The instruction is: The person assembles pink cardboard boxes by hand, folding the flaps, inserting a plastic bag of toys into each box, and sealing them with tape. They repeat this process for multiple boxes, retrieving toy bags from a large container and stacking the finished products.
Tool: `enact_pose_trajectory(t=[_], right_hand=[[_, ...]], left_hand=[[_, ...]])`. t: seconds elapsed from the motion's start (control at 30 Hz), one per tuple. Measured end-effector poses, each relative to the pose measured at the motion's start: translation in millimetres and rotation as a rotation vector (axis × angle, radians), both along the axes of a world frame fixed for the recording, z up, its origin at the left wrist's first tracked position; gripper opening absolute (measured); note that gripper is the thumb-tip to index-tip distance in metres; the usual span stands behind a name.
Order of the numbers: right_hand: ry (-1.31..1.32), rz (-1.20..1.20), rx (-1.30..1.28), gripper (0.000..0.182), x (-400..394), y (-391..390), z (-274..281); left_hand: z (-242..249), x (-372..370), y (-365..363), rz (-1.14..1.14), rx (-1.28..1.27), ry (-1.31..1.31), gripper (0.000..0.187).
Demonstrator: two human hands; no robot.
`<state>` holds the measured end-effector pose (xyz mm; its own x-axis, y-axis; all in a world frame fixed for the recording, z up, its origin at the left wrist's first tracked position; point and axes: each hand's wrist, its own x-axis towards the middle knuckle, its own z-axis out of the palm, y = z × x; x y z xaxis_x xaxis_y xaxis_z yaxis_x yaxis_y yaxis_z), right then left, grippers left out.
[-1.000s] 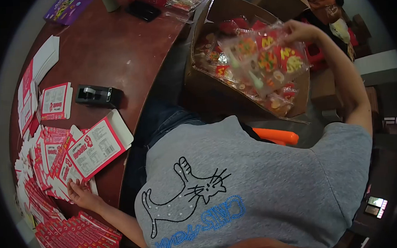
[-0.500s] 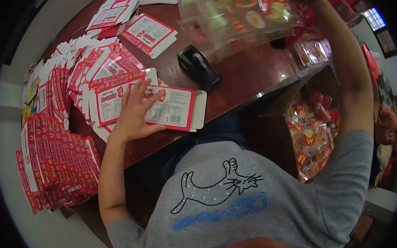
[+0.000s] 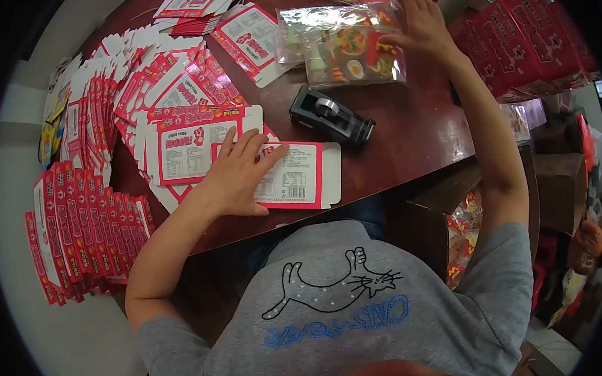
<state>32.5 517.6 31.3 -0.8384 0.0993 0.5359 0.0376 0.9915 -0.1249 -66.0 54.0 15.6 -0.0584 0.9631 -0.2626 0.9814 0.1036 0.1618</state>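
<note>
My left hand (image 3: 241, 174) lies with spread fingers on a flat red and white printed carton (image 3: 294, 178) near the table's front edge. Under its fingertips another flat carton (image 3: 180, 150) overlaps the first. At the far side, my right hand (image 3: 423, 23) is stretched out with fingers apart, its thumb at the edge of clear plastic packs (image 3: 355, 56) printed with food pictures. Between the hands stands a black tape dispenser (image 3: 331, 115). One more flat carton (image 3: 252, 44) lies to the left of the packs.
Fanned piles of flat cartons (image 3: 173, 82) cover the table's left side. Formed red boxes (image 3: 89, 230) are stacked at the left edge. Large red boxes (image 3: 518, 37) stand at the right. Below them, a brown cardboard box (image 3: 427, 198) holds colourful packets (image 3: 463, 230).
The plastic packs were raised and blurred at my right hand; now they lie on the table behind the tape dispenser, and that hand has opened. My left hand stays on the cartons.
</note>
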Motion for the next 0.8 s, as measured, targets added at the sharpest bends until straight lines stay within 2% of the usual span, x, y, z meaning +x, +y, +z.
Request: enact_pose_trajectory(t=[0.03,0.23,0.27,0.3,0.33,0.37,0.43,0.5,0.53,0.57,0.63,0.7,0.8], right_hand=[[0.053,-0.024,0.163,0.123,8,-7,1],[-0.64,-0.079,-0.023,0.1,2,-54,2],[-0.647,-0.063,-0.022,0.1,5,-59,3],[-0.617,-0.029,-0.075,0.09,12,-64,3],[-0.584,0.003,-0.133,0.079,20,-71,3],[-0.585,0.017,-0.136,0.079,30,-77,8],[-0.385,0.162,-0.366,0.056,55,-96,24],[-0.146,0.252,-0.38,0.054,82,-125,44],[-0.155,0.26,-0.385,0.054,92,-145,48],[-0.022,0.193,-0.032,0.049,96,-173,50],[0.1,0.121,0.297,0.045,97,-208,40],[0.009,0.053,0.585,0.044,95,-223,16],[-0.066,0.102,0.591,0.044,117,-231,3]], left_hand=[[-2,1,-3,0.018,0.019,-0.034,0.116],[6,11,-32,0.155,0.081,-0.094,0.119],[9,14,-42,0.212,0.106,-0.116,0.119],[10,17,-53,0.229,0.099,-0.124,0.119],[12,20,-65,0.334,0.149,-0.168,0.12],[14,21,-76,0.438,0.203,-0.205,0.121],[16,30,-95,0.529,0.189,-0.197,0.124],[17,38,-106,0.713,0.213,-0.41,0.128],[16,42,-105,0.724,0.208,-0.415,0.128],[15,47,-100,0.679,0.271,-0.412,0.128],[16,61,-88,0.636,0.307,-0.413,0.129],[16,67,-71,0.585,0.42,-0.479,0.13],[12,62,-79,0.56,0.388,-0.401,0.128]])
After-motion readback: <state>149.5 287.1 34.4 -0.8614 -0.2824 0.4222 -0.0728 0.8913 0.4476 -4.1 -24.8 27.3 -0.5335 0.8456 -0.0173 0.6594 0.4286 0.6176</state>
